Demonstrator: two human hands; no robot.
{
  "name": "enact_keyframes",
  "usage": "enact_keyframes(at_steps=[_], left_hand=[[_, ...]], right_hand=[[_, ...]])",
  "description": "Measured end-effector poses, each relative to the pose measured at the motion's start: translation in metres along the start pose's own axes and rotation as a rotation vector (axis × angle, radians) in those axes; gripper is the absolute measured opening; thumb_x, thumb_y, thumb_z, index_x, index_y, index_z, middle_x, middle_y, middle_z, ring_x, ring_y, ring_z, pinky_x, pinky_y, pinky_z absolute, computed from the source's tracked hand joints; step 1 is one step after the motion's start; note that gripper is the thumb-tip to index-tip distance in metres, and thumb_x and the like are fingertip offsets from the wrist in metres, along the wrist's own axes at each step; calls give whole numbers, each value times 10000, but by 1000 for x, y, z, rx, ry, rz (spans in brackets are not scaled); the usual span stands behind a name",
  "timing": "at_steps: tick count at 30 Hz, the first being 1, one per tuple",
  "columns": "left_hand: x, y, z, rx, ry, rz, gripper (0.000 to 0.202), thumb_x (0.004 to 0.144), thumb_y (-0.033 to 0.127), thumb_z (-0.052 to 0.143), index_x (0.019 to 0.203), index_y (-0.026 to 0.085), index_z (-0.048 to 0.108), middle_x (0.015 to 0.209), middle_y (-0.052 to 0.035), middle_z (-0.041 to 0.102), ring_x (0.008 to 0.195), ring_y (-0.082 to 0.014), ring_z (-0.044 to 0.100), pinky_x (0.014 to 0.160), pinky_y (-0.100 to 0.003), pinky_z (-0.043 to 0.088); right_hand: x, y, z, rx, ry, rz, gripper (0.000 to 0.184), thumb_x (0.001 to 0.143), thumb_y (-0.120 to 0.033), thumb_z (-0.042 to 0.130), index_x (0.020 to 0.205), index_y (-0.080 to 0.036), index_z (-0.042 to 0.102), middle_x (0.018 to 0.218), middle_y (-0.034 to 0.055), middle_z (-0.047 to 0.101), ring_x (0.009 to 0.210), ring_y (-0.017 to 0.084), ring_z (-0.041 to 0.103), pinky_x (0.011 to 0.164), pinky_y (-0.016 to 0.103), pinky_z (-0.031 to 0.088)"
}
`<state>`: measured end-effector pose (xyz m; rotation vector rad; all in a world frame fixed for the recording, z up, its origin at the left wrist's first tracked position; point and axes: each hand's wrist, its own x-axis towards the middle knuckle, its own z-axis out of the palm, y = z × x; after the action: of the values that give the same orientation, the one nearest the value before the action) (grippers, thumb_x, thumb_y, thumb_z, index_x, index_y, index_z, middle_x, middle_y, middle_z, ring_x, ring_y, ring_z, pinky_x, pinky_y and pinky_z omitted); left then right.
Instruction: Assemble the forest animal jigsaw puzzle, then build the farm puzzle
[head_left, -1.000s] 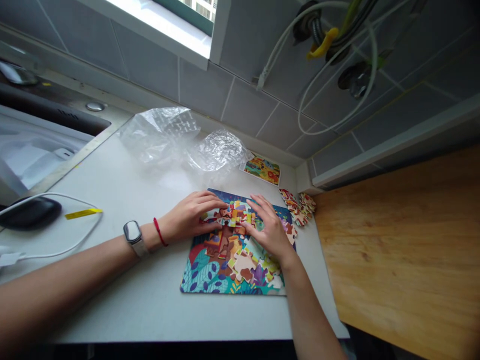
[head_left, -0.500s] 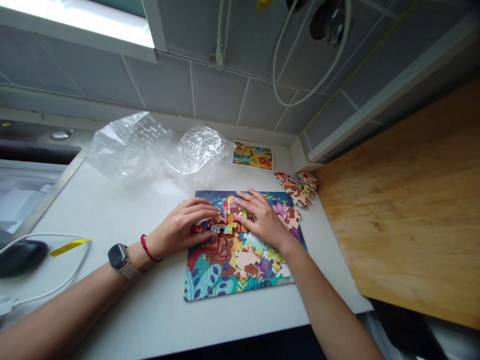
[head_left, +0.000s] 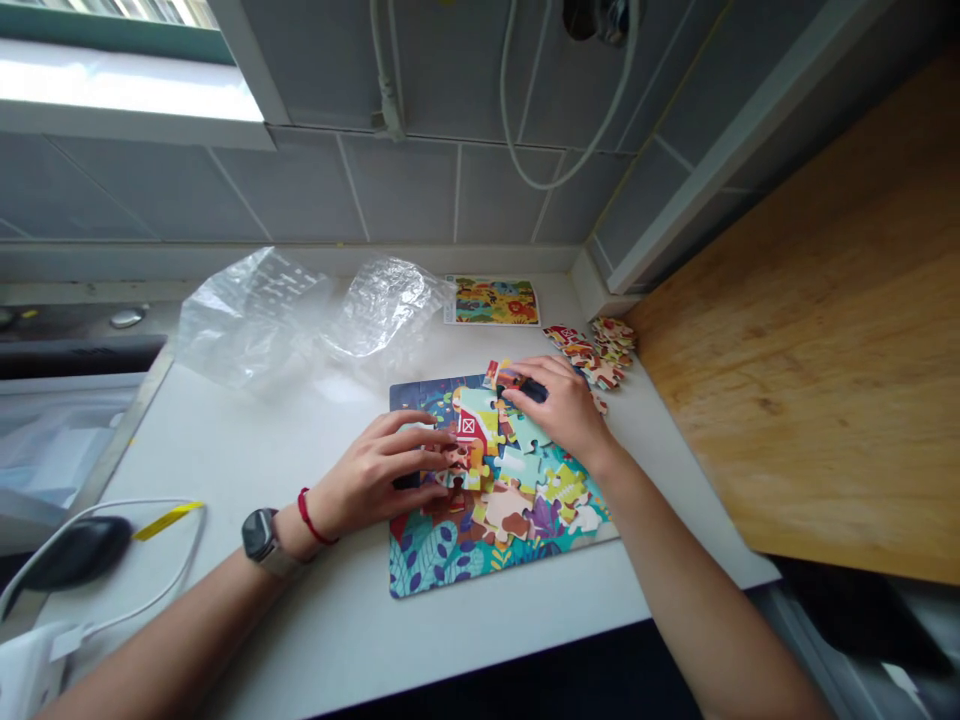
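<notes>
A puzzle board (head_left: 420, 575) with a dark blue and teal picture lies on the white counter, with several loose puzzle pieces (head_left: 510, 510) on top of it. At its left side, my left hand (head_left: 379, 462) has its fingers spread, the tips touching a reddish-orange piece below a red barn piece (head_left: 469, 425). My right hand (head_left: 562, 405) is over the far right part of the board, thumb and fingers closed round a small colourful puzzle piece (head_left: 493, 374). The fingers partly hide that piece. Its palm covers some of the board.
A pile of puzzle pieces (head_left: 592, 355) lies beyond the board's right corner. A picture card (head_left: 495, 302) and crumpled clear plastic bags (head_left: 300, 325) are at the back. To the right stands a wooden panel (head_left: 787, 400); to the left, a black mouse (head_left: 79, 553) and white cable (head_left: 187, 560).
My right hand has moved from the board's middle to its far edge with a puzzle piece. The red barn piece is now uncovered. My left hand stays at the left side. The view has shifted.
</notes>
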<state>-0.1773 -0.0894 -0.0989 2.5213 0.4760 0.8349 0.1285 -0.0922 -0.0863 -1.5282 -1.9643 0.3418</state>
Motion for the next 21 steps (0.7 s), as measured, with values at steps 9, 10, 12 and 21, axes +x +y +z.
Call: enact_keyframes(at_steps=[9, 10, 12, 21], left_hand=[[0, 8, 16, 45, -126, 0, 286, 988, 334, 719, 1265, 262, 719, 1391, -69, 714, 1396, -304, 543, 1103, -498, 524], [0, 8, 16, 50, -131, -2, 279, 989, 340, 718, 1257, 262, 723, 1385, -70, 718, 1388, -303, 550, 1097, -494, 525], [1, 9, 16, 64, -133, -8, 277, 991, 341, 715, 1256, 263, 724, 1380, -69, 720, 1380, -301, 558, 1096, -493, 520], [2, 13, 17, 110, -113, -13, 241, 997, 339, 708, 1219, 250, 735, 1331, -87, 726, 1299, -296, 611, 1035, -475, 544]], right_hand=[[-5, -15, -11, 69, -211, -73, 325, 962, -297, 718, 1286, -284, 738, 1238, 81, 699, 1226, 281, 624, 1101, 482, 505], [-6, -19, -12, 110, -286, -113, 301, 964, -288, 719, 1263, -280, 744, 1202, 71, 709, 1193, 265, 639, 1085, 457, 513], [-8, -27, -12, 151, -424, -175, 255, 946, -266, 746, 1200, -265, 756, 1175, 60, 706, 1153, 242, 650, 1069, 418, 512], [-12, -34, -22, 13, -643, -152, 339, 789, -371, 920, 1039, -235, 735, 1092, 54, 649, 1095, 276, 615, 944, 396, 505]])
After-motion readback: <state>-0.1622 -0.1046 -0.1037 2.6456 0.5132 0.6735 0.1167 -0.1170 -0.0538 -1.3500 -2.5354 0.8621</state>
